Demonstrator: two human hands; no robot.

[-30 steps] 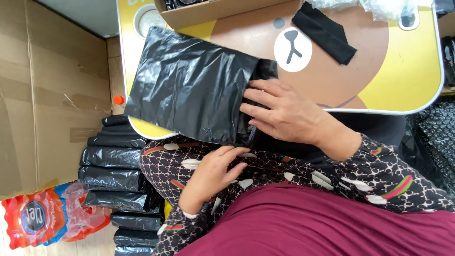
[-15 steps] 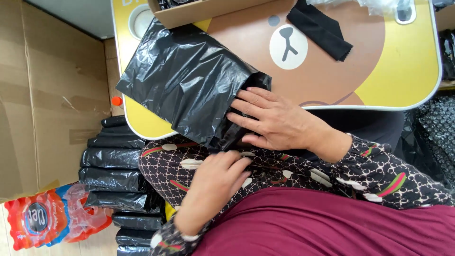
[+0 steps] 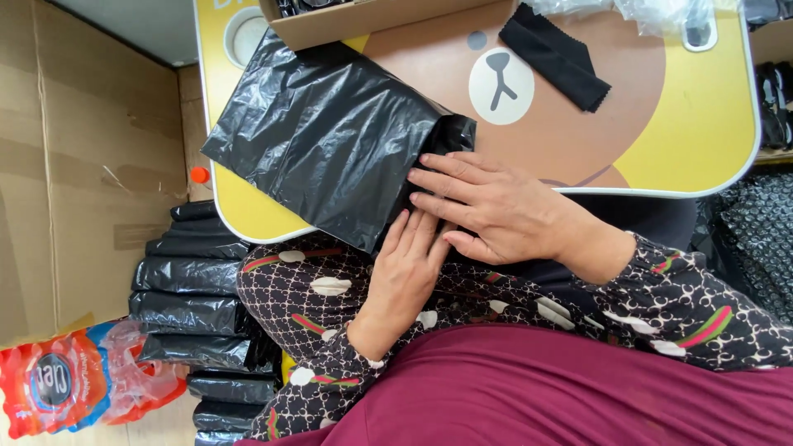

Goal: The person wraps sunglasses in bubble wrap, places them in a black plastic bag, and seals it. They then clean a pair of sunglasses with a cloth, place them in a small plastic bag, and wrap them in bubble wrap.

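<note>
Cardboard sheets (image 3: 74, 165) cover the floor on the left of the head view, flattened and creased, with a small orange cap (image 3: 198, 174) lying at their edge. Yellow worktop (image 3: 702, 124) with a brown cartoon bear face fills the top of the frame, white-rimmed, round cup recess (image 3: 241, 33) in its corner. Black plastic bag (image 3: 330, 136), glossy and wrinkled, lies flat on the worktop and overhangs its near edge toward the lap. Right hand (image 3: 496, 206) rests on the bag's open end, fingers stretched and slightly fanned, palm down, pressing the plastic flat; not pinching anything visible. Left hand (image 3: 409, 268) sits just below it, fingers together and straight, fingertips touching the bag's lower edge and tucked against the right hand; whether it grips the plastic underneath cannot be told. Both sleeves dark patterned fabric with white spots and red-green stripes. Maroon cloth (image 3: 537, 388) across the lap at the bottom. Black fabric strip (image 3: 553, 54) lies tilted on the bear face, well apart from the hands. Cardboard box (image 3: 363, 21) sits on the worktop's far edge, touching the bag's top. Clear plastic wrap (image 3: 644, 12) bunched at the top right. Stack of folded black bags (image 3: 194, 289) piled on the floor beside the knee, left of the patterned sleeve. Shrink-wrapped bottle pack (image 3: 70, 380), red and blue, at the bottom left corner. Bubble wrap (image 3: 756, 239) dark at the right edge.
</note>
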